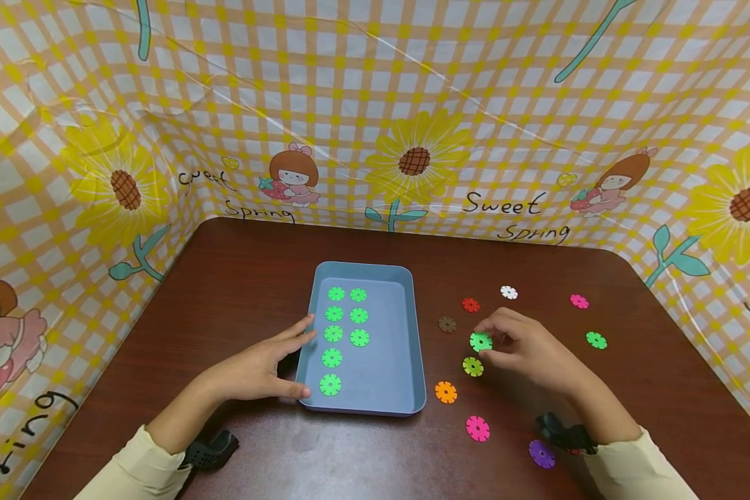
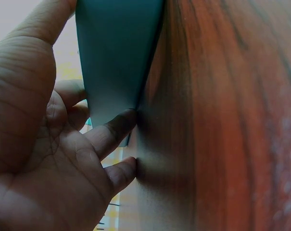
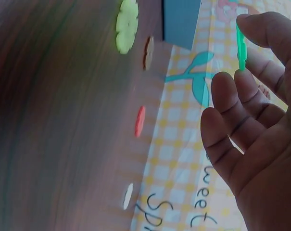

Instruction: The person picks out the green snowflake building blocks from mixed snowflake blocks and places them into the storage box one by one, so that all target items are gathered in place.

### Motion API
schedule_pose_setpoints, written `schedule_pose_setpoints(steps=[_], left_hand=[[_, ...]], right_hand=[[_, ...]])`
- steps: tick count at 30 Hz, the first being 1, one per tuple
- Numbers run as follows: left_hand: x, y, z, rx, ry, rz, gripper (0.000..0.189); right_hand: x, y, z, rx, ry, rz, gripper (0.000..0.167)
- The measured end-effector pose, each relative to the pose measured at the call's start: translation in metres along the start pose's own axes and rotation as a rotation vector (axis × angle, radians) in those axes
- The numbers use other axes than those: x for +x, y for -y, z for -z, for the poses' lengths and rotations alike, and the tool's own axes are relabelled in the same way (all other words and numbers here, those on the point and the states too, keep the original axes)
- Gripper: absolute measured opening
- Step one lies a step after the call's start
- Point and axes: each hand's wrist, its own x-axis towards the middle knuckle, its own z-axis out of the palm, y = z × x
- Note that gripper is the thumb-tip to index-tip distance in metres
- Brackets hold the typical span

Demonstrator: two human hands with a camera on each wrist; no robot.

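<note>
A bright green notched plastic disc is pinched between thumb and fingers of my right hand, held up off the table to the right of the blue-grey tray. The right wrist view shows this green disc edge-on between the fingertips. My left hand is spread along the tray's left side, thumb by the near corner. In the left wrist view its fingers touch the tray's outer wall. Inside the tray lie several green discs in two columns on the left.
Loose discs lie right of the tray: yellow-green, brown, red, white, orange, pink, purple. Farther right are a green one and another pink one. A patterned cloth stands behind the table.
</note>
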Motion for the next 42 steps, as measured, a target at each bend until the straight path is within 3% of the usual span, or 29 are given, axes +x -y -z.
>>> schedule_pose_setpoints(steps=[22,42], left_hand=[[-0.001,0.001,-0.001,-0.018,0.000,0.012,0.097],[0.000,0.000,0.001,-0.031,0.014,0.016,0.098]], right_hand=[[0.045,0.038,-0.029,0.107,0.121,0.106,0.027],[0.079,0.063,-0.061,0.129,0.204,0.128,0.022]])
